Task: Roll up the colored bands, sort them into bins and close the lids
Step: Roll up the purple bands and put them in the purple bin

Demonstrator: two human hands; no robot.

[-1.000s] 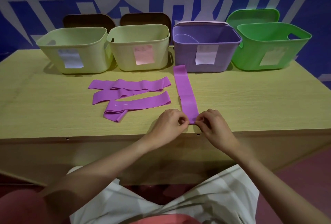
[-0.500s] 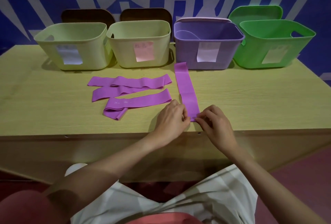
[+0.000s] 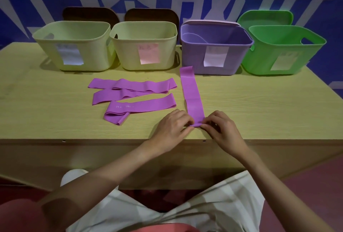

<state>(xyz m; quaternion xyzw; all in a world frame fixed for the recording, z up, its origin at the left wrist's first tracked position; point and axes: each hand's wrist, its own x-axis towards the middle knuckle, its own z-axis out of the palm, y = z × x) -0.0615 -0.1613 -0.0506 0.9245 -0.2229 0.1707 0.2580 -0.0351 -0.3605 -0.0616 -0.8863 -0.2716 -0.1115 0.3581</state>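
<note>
Purple band (image 3: 192,92) lies lengthwise on wooden table (image 3: 259,105), near end pinched by both hands.
Left hand (image 3: 171,127) and right hand (image 3: 223,129) have fingers curled, fingertips pinching the band's near edge, which is folded into a small roll close to the table's front edge; far end just touches the purple bin (image 3: 215,53). Three more purple bands (image 3: 133,98) lie loose and overlapping to the left. Behind, in a row: two pale yellow-green bins (image 3: 74,46), purple bin, green bin (image 3: 284,51), all open, each with a paper label. Lids stand behind the bins.
</note>
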